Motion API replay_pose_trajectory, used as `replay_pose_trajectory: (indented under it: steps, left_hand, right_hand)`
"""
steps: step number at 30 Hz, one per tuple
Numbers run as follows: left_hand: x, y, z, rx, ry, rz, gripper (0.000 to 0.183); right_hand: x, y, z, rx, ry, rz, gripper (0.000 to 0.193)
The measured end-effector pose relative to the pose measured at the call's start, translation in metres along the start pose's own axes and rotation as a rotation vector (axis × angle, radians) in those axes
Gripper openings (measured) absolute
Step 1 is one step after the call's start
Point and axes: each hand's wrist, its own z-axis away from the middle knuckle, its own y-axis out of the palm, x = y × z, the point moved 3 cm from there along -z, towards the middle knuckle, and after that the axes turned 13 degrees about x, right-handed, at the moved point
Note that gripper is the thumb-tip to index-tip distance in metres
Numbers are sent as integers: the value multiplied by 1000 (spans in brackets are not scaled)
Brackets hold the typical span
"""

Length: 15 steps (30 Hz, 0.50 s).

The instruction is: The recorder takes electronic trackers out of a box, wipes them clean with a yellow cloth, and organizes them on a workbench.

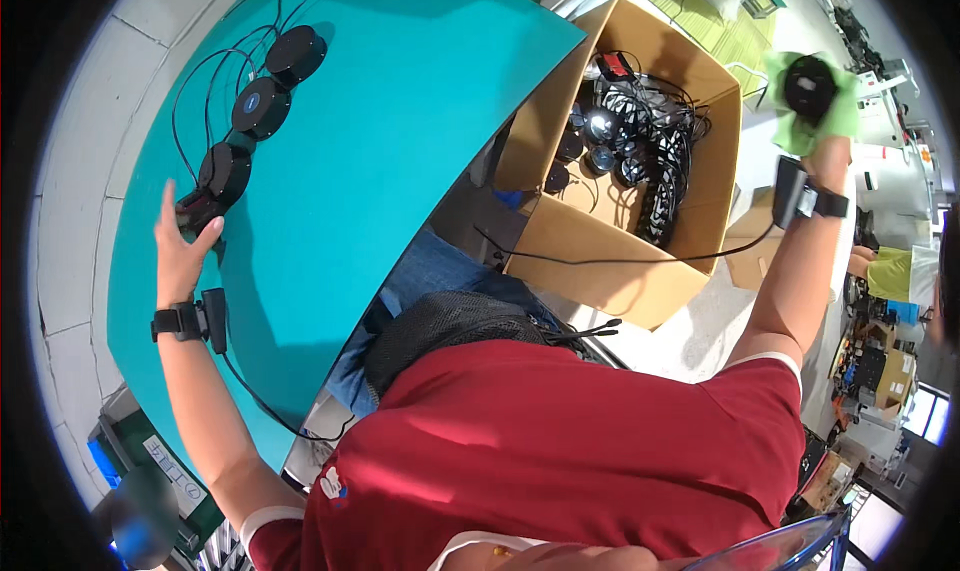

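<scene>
A row of black round puck-shaped devices with thin cables lies on the teal table (pixel 380 101). At the row's near end, my left hand (pixel 188 246) is around a black puck-shaped device (pixel 200 209), thumb on one side and fingers on the other. The neighbouring puck-shaped device (pixel 225 173) rests just beyond it. Out to the far right, my right hand (pixel 828 156) is raised, holding a light green cloth (pixel 843 111) with a black round object (pixel 810 88) against it. The cloth and blur hide most of that hand's fingers.
An open cardboard box (pixel 560 236) beside the table holds several black round devices and tangled cables (pixel 670 161). A cable (pixel 620 261) runs from my right wrist unit across the box. Another person (pixel 890 271) and cluttered shelves are at the far right. A tiled wall borders the table's left.
</scene>
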Motion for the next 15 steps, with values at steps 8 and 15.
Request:
replay_pose_trajectory:
  steps: [8,15]
  left_hand:
    - [44,16,8,383,-454,980,57]
    - [96,-9,61,-114,-429,1930,43]
  right_hand:
    - [-232,0,-7,347,-143,1026,37]
    - [-398,49,91,852,380,1162,38]
